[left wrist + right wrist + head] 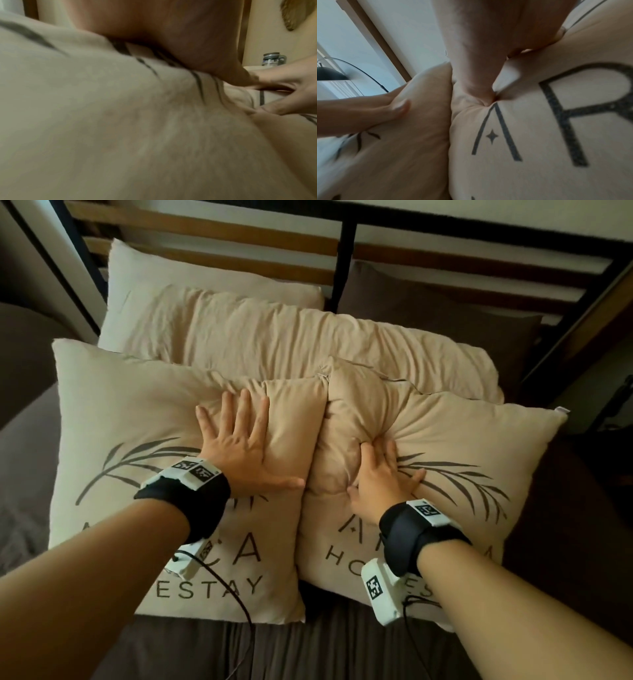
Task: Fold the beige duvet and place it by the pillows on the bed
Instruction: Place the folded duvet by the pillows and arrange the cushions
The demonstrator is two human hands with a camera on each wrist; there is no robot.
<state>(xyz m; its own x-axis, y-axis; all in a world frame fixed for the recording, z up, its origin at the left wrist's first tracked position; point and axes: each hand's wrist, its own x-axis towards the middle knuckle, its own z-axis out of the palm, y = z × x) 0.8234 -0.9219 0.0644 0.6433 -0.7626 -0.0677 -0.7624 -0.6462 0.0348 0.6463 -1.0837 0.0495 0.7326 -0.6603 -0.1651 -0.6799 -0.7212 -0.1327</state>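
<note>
The folded beige duvet (274, 337) lies across the head of the bed, behind two cream pillows printed with leaves and letters. My left hand (239, 446) lies flat with spread fingers on the upper right of the left printed pillow (137, 412). My right hand (383, 474) presses into the upper left of the right printed pillow (462, 446), fingertips sunk in a dimple. In the right wrist view the right hand (488, 40) digs its thumb into the lettered pillow (539, 135). The left wrist view shows the left palm (171, 33) on the pillow fabric (120, 121).
A plain cream pillow (137, 268) and a dark brown pillow (428, 302) lean on the slatted headboard (346, 234) behind the duvet. Brown sheet (308, 652) covers the bed in front. A lamp (329, 74) and a bottle (272, 59) stand off the bed.
</note>
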